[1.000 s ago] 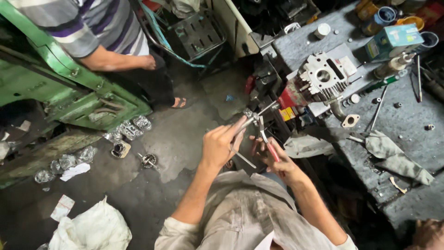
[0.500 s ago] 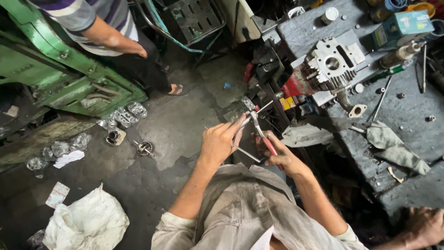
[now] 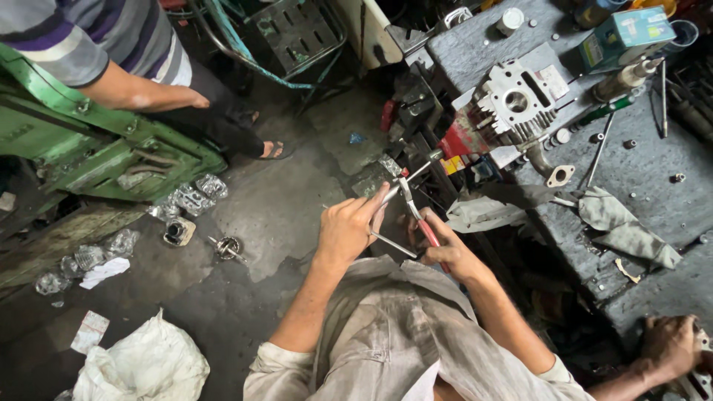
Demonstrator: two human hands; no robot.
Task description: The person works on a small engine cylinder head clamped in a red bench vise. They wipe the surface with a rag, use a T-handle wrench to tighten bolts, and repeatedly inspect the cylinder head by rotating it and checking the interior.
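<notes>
My left hand (image 3: pixel 349 230) holds a thin metal rod (image 3: pixel 405 182); my right hand (image 3: pixel 445 249) squeezes red pliers (image 3: pixel 417 215) on it, above the floor. The rod looks hard, light, maybe oily, so I hold near its end.

Pliers (image 3: pixel 420 219): red handles, silver jaws. Rod (image 3: pixel 394 243): bare silver metal. Shirt (image 3: pixel 401 334): grey-beige, stained. Bystander's shirt (image 3: pixel 96 33): purple, grey and white stripes. Machine frame (image 3: pixel 67 137): green. Cylinder head (image 3: pixel 516 100): silver-grey. Box (image 3: pixel 627 33): teal. Sack (image 3: pixel 141 367): white. Bench (image 3: pixel 646 178): dark grey.
</notes>
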